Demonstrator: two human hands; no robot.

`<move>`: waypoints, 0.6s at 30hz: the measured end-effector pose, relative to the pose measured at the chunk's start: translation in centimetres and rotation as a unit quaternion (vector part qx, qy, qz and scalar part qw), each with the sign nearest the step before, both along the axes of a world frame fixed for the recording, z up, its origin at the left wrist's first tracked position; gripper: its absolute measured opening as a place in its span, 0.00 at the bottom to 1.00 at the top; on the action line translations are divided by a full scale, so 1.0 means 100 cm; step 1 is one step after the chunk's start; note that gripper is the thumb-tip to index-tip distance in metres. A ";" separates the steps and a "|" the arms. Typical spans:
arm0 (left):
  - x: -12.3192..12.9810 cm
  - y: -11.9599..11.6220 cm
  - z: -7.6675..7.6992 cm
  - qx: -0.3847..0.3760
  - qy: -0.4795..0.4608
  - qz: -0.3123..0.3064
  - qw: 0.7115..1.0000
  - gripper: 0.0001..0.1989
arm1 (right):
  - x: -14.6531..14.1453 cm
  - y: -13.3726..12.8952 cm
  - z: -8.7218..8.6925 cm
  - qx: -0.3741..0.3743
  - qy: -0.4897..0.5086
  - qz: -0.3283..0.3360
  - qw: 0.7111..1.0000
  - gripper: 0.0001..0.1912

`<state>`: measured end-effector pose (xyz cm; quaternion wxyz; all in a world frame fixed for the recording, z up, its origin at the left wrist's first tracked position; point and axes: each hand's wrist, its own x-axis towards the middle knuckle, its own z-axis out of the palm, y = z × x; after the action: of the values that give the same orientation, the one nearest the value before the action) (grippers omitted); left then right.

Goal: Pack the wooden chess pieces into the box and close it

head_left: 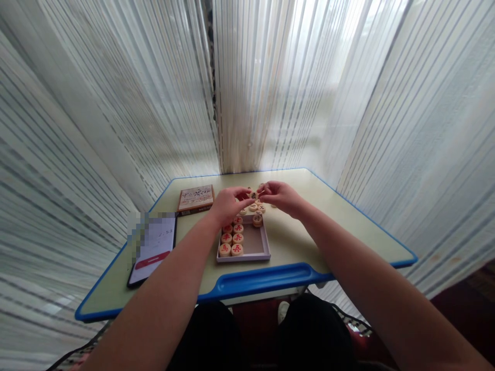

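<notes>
Between my hands, above the loose pieces, is a round wooden piece with a black character. My left hand pinches it from the left, thumb and fingers closed on its edge. From the right, the fingertips of my right hand meet the same piece. Below them stands an open shallow box. Pieces with red characters fill two columns on its left side, and a piece with a black character lies in its upper right corner. Several loose pieces lie behind the box, partly hidden by my hands.
The pale table has a blue edge with a molded tray at the front. A patterned box lid lies at the back left. A tablet rests at the left, partly pixelated. Striped curtains surround the table.
</notes>
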<state>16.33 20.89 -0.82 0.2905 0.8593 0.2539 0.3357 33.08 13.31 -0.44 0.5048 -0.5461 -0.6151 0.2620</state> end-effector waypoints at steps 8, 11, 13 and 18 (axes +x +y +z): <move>0.001 0.002 -0.003 -0.011 -0.027 0.028 0.999 0.19 | 0.002 -0.002 -0.001 0.121 -0.284 -0.054 0.950 0.08; 0.001 0.000 -0.002 -0.046 -0.035 0.019 0.998 0.20 | -0.003 -0.003 -0.002 0.099 -0.306 -0.055 0.945 0.10; 0.001 -0.001 -0.002 -0.058 -0.033 0.011 0.998 0.20 | -0.005 -0.003 -0.003 0.092 -0.309 -0.055 0.945 0.09; 0.001 0.000 -0.002 -0.074 -0.023 -0.004 0.997 0.21 | -0.005 -0.002 -0.001 0.082 -0.315 -0.054 0.944 0.12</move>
<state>16.41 20.84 -1.02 0.3602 0.8288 0.2676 0.3343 32.62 13.07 -0.56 0.3422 -0.5897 -0.7316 -0.0026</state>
